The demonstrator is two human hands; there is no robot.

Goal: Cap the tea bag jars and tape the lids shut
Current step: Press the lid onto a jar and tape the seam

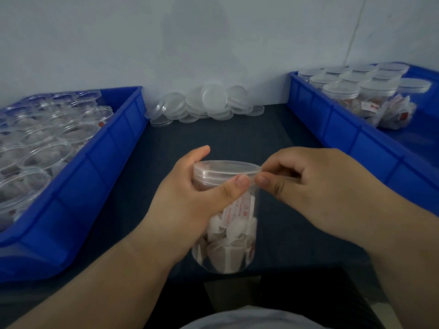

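Your left hand (190,205) grips the capped jar (228,243), your right hand (313,186) pinches at its lid (225,168) rim, likely taping, and many open jars (45,160) wait uncapped.

Wall: plain, pale grey-white (95,43), standing right behind the bench.
Patch: a faint darker smudge (194,32) on the middle of the wall.
Line: thin, pale and slightly tilted (355,32), running up the wall at the right; seam or cable, cannot tell.
Bench: dark, matte blue-grey top (261,138).
Light: soft, even, bluish.
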